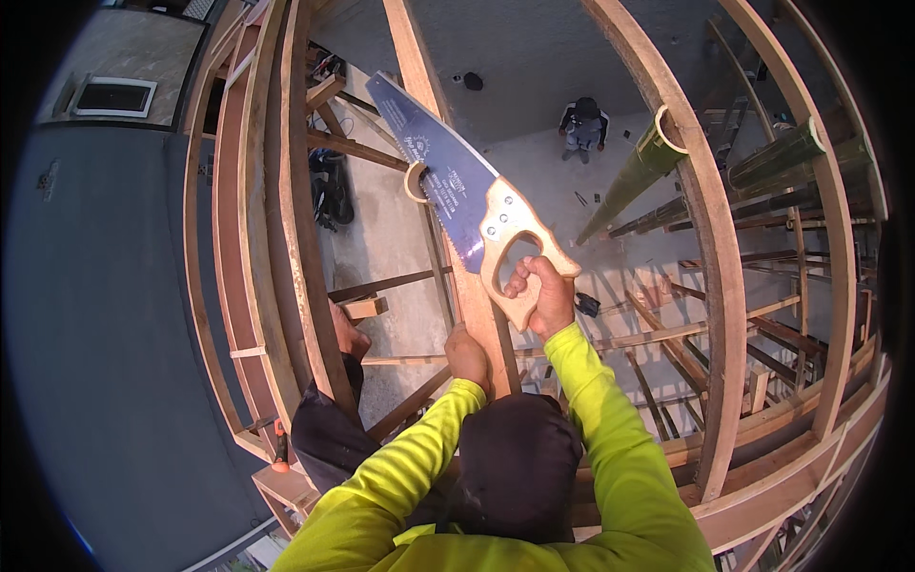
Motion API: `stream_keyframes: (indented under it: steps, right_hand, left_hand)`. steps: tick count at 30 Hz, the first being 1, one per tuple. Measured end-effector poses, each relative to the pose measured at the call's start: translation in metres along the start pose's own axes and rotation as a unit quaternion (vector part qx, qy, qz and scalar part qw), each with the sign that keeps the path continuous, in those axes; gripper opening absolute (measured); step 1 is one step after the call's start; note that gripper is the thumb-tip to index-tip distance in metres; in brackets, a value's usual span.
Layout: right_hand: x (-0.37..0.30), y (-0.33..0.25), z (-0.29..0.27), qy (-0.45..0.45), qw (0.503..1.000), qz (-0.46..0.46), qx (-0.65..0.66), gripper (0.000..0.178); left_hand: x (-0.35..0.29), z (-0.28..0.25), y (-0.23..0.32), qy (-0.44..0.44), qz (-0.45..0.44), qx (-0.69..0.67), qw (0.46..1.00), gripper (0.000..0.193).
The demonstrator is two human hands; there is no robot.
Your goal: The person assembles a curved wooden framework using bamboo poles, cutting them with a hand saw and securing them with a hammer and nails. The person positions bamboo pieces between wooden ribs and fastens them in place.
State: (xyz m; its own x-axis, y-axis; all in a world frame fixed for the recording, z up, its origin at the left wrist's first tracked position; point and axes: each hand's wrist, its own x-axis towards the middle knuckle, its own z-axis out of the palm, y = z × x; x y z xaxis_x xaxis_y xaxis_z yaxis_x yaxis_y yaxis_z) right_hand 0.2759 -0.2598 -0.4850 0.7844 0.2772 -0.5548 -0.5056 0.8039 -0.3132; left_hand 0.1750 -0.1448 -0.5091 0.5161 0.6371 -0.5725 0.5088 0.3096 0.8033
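Note:
My right hand (551, 297) is closed around the pale wooden handle of a handsaw (438, 157). The saw's blue-grey blade slants up and left across a long wooden beam (496, 334). Its toothed edge faces left, against a curved, pale cut rim that looks like a bamboo end (416, 182). On the near part of that same beam, my left hand (467, 357) is wrapped over the wood, with its fingertips partly hidden. Both arms are in bright yellow sleeves.
Below the open framework, a person (583, 126) stands on the concrete floor. Curved rafters (701, 191) and green bamboo poles (643, 167) are at right. An orange-handled tool (280, 448) rests on timber at left, beside a dark grey surface (105, 334). A bare foot (350, 336) shows near the left beams.

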Motion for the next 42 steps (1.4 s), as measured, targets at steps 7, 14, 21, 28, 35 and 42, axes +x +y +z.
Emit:
stream_keyframes:
  steps: [7, 14, 21, 28, 35, 42]
  right_hand:
    - [-0.063, -0.012, -0.051, 0.007, 0.998, 0.068, -0.001, 0.019]
    - [-0.025, -0.003, -0.014, 0.000, 0.999, 0.019, -0.036, 0.019]
    - [-0.025, -0.006, -0.003, 0.026, 0.999, 0.011, -0.017, 0.011]
    - [-0.067, -0.033, -0.045, 0.002, 0.997, 0.078, -0.018, 0.013]
    - [0.023, -0.015, 0.011, -0.028, 0.999, 0.016, 0.002, 0.009]
    - [-0.066, -0.043, -0.060, 0.012, 0.994, 0.106, 0.000, 0.006]
  left_hand:
    - [-0.005, -0.018, -0.018, 0.029, -0.044, -0.024, 0.998, 0.033]
    - [-0.012, -0.015, -0.010, 0.007, -0.035, -0.031, 0.999, 0.034]
    - [-0.007, -0.021, -0.020, 0.021, -0.020, -0.036, 0.999, 0.034]
    - [-0.005, -0.012, 0.000, 0.026, -0.031, -0.027, 0.999, 0.033]
    - [-0.010, -0.004, 0.000, 0.006, -0.021, -0.030, 0.999, 0.032]
    - [-0.010, -0.015, -0.014, 0.013, -0.001, -0.021, 1.000, 0.032]
